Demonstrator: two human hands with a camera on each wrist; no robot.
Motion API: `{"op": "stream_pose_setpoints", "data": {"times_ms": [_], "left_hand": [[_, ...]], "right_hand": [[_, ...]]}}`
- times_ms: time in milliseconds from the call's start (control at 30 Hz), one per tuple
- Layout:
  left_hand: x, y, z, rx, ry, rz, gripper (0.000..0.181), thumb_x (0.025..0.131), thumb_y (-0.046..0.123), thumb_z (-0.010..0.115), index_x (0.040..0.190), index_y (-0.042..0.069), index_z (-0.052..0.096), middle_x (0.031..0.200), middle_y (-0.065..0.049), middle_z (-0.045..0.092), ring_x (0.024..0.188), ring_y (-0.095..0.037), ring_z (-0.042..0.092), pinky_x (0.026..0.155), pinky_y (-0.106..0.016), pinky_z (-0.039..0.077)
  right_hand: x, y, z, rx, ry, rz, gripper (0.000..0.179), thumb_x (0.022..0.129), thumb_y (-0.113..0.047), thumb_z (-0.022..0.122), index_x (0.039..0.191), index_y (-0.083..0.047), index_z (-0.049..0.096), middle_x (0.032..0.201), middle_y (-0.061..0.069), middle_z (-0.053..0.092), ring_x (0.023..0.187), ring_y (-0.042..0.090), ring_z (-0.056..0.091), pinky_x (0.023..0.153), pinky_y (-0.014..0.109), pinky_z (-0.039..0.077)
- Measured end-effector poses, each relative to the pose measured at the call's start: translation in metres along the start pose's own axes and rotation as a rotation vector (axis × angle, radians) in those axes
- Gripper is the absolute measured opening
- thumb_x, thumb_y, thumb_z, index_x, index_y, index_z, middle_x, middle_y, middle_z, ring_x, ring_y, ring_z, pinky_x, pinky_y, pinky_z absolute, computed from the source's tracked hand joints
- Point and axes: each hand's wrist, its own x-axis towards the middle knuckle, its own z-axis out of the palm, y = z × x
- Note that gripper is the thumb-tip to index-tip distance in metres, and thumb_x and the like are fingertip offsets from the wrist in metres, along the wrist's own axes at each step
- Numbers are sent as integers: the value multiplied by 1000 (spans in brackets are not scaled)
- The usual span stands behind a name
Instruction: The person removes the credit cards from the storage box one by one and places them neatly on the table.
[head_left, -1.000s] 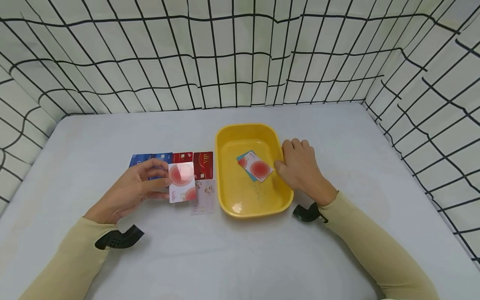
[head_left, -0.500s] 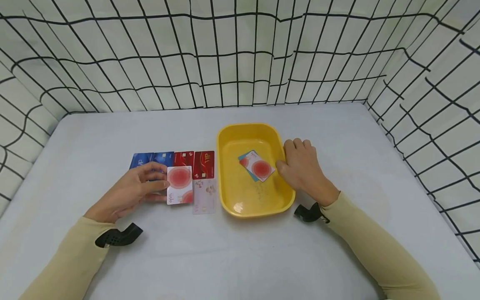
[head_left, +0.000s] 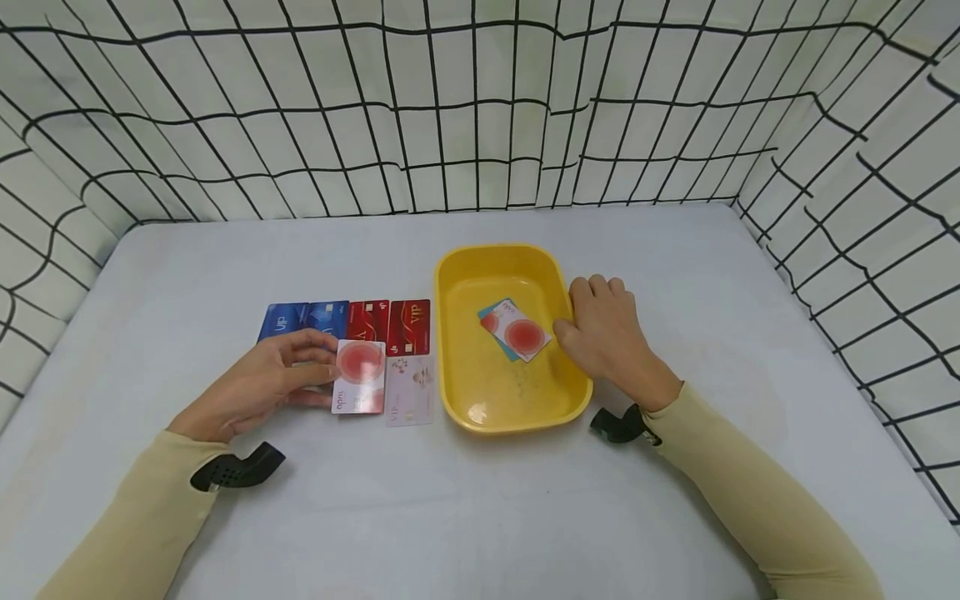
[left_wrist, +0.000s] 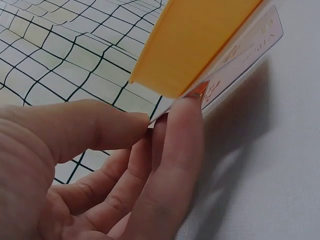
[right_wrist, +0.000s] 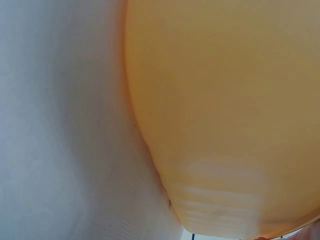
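My left hand point(head_left: 273, 379) pinches a white card with red circles point(head_left: 360, 375) by its left edge, between thumb and fingers. In the left wrist view the card shows nearly edge-on, close over the table. Just right of it lies a pale pink VIP card point(head_left: 409, 392). Behind these, a row holds two blue cards point(head_left: 327, 315) and two red cards point(head_left: 409, 327), partly hidden by my left hand. My right hand point(head_left: 603, 329) grips the right rim of a yellow plastic tray point(head_left: 465, 400), thumb over the edge. The tray's outer wall fills most of the right wrist view.
Inside the tray, another white card with red circles point(head_left: 521, 333) overlaps a blue card point(head_left: 512, 353). A white wall with black wire grid point(head_left: 474, 108) borders the white table point(head_left: 480, 517) at the back and sides.
My left hand's card has come down slightly toward the near side and now stands left of the pink card, which is more uncovered. The right hand keeps its grip on the tray.
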Motion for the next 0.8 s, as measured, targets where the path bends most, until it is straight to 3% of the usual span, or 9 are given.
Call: {"op": "stream_pose_setpoints", "data": {"times_ms": [600,800], "left_hand": [[-3,6,-1,57,-69,-36,69,94,24,76,148,0,40,122,-10,70,106,-20,73,87,-35,65],[-1,2,1,173,-66,-33,69,97,29,73,151,0,42,128,-17,68,107,-19,72,86,-27,64]], "right_hand": [[0,1,-1,8,-8,11,23,89,-22,45,99,-2,52,88,12,46,90,31,39,78,39,28],[0,1,0,8,-9,-3,22,89,-21,44,98,-2,52,87,13,46,89,31,40,78,39,27]]}}
